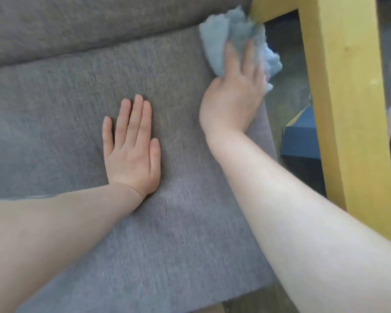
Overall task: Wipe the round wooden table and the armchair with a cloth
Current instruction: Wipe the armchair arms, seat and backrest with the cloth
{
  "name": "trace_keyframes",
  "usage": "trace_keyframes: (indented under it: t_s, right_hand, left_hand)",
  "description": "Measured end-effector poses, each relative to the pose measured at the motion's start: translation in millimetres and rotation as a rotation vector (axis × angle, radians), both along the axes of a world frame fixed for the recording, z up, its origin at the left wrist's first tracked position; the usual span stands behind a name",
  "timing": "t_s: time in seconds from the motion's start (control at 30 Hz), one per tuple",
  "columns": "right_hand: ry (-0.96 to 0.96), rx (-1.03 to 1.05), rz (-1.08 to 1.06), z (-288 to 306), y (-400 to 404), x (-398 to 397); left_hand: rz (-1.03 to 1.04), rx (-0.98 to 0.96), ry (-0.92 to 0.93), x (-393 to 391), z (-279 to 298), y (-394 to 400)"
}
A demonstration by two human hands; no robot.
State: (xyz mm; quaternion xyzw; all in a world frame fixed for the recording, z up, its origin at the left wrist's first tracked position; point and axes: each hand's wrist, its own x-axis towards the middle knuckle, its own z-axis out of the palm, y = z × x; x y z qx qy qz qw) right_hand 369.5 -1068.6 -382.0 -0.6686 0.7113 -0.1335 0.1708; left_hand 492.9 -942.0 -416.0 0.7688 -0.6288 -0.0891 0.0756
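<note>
**Armchair pass: cloth at the back right corner of the seat**

Right hand (234, 86) holds the cloth (233, 39), fingers (231, 56) curled over a bunched wad of it, pressing it on the seat cushion (77, 98) right where cushion meets the yellow wooden frame (339, 86). Left hand (131, 147) lies flat mid-seat, fingers straight and together, holding nothing (looks like bracing). Round table not in view.

Handling, my read:
- Cloth is light, soft, fluffy. It crumples freely and has no stiff edge, so bunch it in the palm rather than pinching a corner, otherwise it trails.
- Cushion fabric is woven and grippy; expect drag, and the cushion gives under pressure.
- Frame is hard and smooth, so the cloth should slide easier there.

Blue object (300, 136) sits on the floor beyond the seat edge.
</note>
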Motion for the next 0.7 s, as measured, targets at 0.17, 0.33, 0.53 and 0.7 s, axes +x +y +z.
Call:
trace_keyframes:
  t_s: [0.17, 0.33, 0.53, 0.7]
  right_hand:
    - [-0.029, -0.1, 0.668, -15, -4, -21]
    - [0.018, -0.084, 0.504, -9, 23, 13]
    - [0.05, -0.093, 0.187, -15, -41, -35]
    - [0.053, -0.08, 0.802, -15, 45, 11]
  left_hand:
    - [-0.003, -0.033, 0.02, -2, -1, -1]
    - [-0.015, -0.047, 0.022, 1, -5, 0]
    - [-0.004, -0.053, 0.001, 6, -5, 4]
    - [0.085, -0.248, 0.379, -30, 0, -21]
